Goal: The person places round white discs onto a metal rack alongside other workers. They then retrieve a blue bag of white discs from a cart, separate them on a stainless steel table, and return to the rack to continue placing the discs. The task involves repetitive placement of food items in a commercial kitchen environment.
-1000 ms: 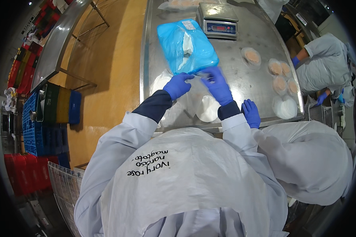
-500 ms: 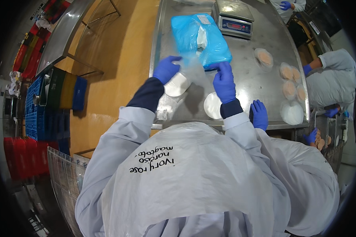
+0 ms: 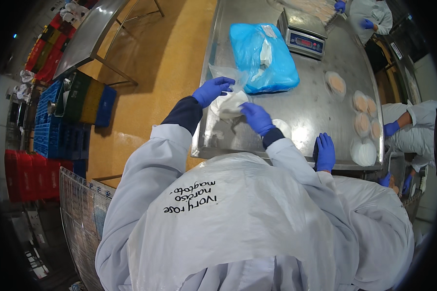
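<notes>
My left hand (image 3: 212, 92) pinches a thin clear plastic bag (image 3: 220, 72), which rises beyond the fingers near the table's left side. Just right of it, a white round sheet (image 3: 232, 103) lies over a white stack, and my right hand (image 3: 258, 118) has its closed fingers at the sheet's edge, slightly blurred. A second white round stack (image 3: 281, 128) sits partly behind my right wrist. Beyond both hands is a blue plastic pack (image 3: 264, 60), torn open on top with white material showing. All of this rests on a steel table (image 3: 310, 104).
A digital scale (image 3: 303, 36) stands at the back. Bagged pale pink round patties (image 3: 361, 123) line the right side. A co-worker's gloved hand (image 3: 325, 151) rests at the near edge, to my right. Other workers stand at the right. Crates (image 3: 80, 104) are stacked at the left.
My right hand has moved left from the blue pack's near edge to the white round sheet. My left hand still holds the clear bag. The whole view has shifted slightly.
</notes>
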